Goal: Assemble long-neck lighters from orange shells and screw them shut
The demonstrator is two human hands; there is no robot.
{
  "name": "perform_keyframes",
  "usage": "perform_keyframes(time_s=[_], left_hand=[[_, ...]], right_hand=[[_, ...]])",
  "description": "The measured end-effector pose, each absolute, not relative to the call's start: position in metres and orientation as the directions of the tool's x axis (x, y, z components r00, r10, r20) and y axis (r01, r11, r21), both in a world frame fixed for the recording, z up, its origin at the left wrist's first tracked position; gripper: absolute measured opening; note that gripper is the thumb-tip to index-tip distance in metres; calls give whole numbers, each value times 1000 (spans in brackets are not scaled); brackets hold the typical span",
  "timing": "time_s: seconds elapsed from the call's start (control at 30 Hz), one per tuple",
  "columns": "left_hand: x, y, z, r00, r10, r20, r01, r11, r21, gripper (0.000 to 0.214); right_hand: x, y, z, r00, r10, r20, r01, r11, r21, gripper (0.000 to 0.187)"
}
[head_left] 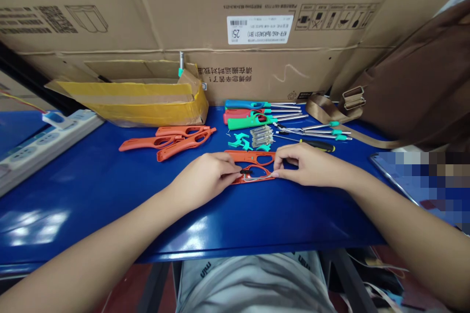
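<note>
- The near orange half-shell is laid on the blue table, with the far orange half-shell just beyond it.
- At its left part, a small black part is pinched by the left hand; at its right end, the thin wire is pinched by the right hand (whether the shell's rim is gripped too cannot be told).
- The step in hand is judged to be the seating of black part and wire in the near half-shell. The black part is best pressed straight down, and the wire guided along the inner wall with light tension, so that nothing is left across the rim to be trapped.
- The shell is best steadied by both hands, since a light piece could easily be slid.
- Beyond it, reach is limited by the teal pieces and clear cylinders; beyond and to its right, by the screwdriver.
- On its near side, room for the forearms is offered by blue surface, ended by the table's front edge; small parts should be guarded from rolling there.
</note>
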State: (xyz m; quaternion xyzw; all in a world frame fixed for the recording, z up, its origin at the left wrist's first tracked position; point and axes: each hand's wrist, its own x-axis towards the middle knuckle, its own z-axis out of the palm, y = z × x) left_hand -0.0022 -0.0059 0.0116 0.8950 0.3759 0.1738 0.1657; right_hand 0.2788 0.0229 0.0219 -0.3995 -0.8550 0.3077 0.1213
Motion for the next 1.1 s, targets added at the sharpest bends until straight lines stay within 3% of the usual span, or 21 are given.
perform_keyframes(time_s=[0.13,0.23,0.4,0.53,0.73,0.9,1.1], left_hand=[[1,-12,11,686,708,167,646,-698,308,24],[4,-16,12,692,704,160,662,-708,247,25],[6,-17,11,698,693,183,642,-718,271,23],[7,-16,11,681,712,170,647,-694,314,20],[6,-16,11,666,729,160,660,-675,331,20],[7,-15,11,656,732,183,657,-673,340,19],[7,-16,11,650,722,239,630,-687,363,18]], right_hand=[[278,21,27,-671,741,-1,586,530,-613,6],[275,21,24,-656,745,120,565,591,-575,4],[277,31,10,-580,730,361,622,683,-383,14],[279,39,1,-558,726,403,640,685,-348,11],[277,43,-5,-554,719,419,626,692,-360,24],[280,45,-4,-560,717,416,623,695,-358,24],[276,40,1,-662,653,368,593,757,-276,31]])
